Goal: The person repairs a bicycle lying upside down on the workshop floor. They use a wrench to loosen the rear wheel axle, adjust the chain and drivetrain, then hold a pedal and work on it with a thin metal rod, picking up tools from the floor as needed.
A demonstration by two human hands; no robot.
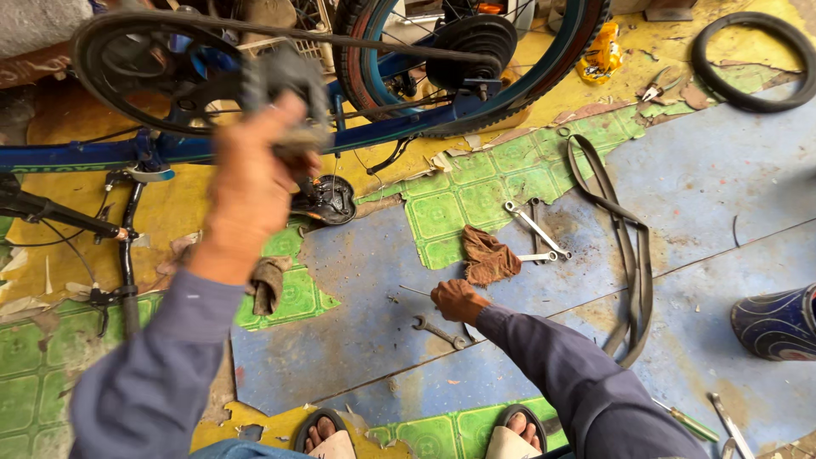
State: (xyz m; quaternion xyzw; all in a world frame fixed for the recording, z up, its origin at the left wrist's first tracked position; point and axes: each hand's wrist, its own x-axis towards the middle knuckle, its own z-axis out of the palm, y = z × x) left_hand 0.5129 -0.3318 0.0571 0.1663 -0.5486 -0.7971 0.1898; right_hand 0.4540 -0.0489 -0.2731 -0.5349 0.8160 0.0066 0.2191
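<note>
Head view: left hand [255, 183] raised, blurred, grip closed around the grey pedal [285, 85] of the upturned blue bicycle [399, 123], beside the chainring [149, 59]. Right hand [457, 299] down at the floor [722, 187], fingers curled, whether gripping anything impossible to tell; just beside it a small wrench [440, 332], near it a brown rag [488, 255] and two more wrenches [537, 229]. Farther right, a black inner tube [629, 246].

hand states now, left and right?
Left hand: closed on the pedal.
Right hand: fist on the floor by a wrench; grip unclear.
</note>
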